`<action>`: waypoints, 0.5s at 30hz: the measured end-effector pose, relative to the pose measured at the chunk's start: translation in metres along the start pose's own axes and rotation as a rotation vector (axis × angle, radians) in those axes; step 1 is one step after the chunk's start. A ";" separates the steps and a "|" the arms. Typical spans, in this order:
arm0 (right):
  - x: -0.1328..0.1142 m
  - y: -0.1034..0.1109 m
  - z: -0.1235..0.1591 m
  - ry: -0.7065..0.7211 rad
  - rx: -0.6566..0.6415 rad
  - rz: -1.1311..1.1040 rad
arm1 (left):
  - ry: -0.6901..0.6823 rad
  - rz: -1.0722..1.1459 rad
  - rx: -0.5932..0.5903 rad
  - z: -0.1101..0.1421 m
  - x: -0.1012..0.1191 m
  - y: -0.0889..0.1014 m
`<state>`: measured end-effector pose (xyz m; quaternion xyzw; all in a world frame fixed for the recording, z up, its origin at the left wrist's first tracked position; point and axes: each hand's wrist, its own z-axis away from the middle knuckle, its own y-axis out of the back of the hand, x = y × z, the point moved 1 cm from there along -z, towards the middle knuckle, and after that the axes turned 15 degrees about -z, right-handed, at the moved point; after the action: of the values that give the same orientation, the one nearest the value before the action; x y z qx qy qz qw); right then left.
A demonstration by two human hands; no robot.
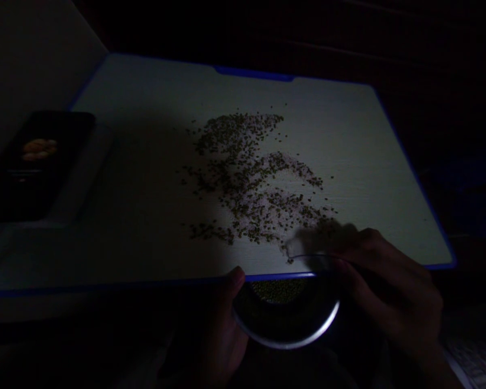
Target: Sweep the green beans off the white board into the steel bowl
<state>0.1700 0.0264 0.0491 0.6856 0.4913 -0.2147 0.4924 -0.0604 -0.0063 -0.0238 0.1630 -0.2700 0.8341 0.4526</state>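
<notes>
Small dark green beans (230,129), likely mung beans, lie scattered with fine pale grains (255,213) over a white folding tabletop (348,129) with a blue edge. My right hand (389,286) is closed, pinching a thin, slender tool (311,255) whose kind is unclear; its tip touches the tabletop by a few beans near the front edge. Below that edge, a metal bowl (291,343) contains many green beans (278,290). At the bowl's left side, my left hand (230,324) grips it, the thumb up against the table edge and the other fingers mostly hidden.
On the left of the tabletop a phone (40,167) with a lit picture rests on a pale box-like object (81,178). A pale wall (28,54) stands beyond it. The surroundings are very dark, and printed fabric or paper (478,362) shows at lower right.
</notes>
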 end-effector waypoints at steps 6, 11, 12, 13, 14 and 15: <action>0.003 0.004 0.004 -0.009 0.020 -0.035 | -0.012 0.033 0.018 0.001 0.002 -0.001; 0.002 0.003 0.002 -0.015 -0.034 -0.009 | -0.010 0.011 0.011 0.001 0.003 -0.002; 0.002 0.003 0.001 -0.002 -0.041 -0.008 | -0.006 0.008 0.006 0.001 0.003 -0.002; 0.002 0.002 0.000 0.010 -0.044 -0.011 | 0.000 0.010 -0.001 0.000 0.003 -0.003; 0.002 0.002 0.000 0.019 -0.049 -0.016 | 0.006 0.014 -0.002 0.000 0.003 -0.003; 0.002 0.002 0.000 0.028 -0.052 -0.021 | 0.010 0.022 -0.001 0.000 0.004 -0.003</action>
<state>0.1722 0.0274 0.0488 0.6702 0.5108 -0.1974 0.5009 -0.0595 -0.0025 -0.0208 0.1555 -0.2697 0.8396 0.4450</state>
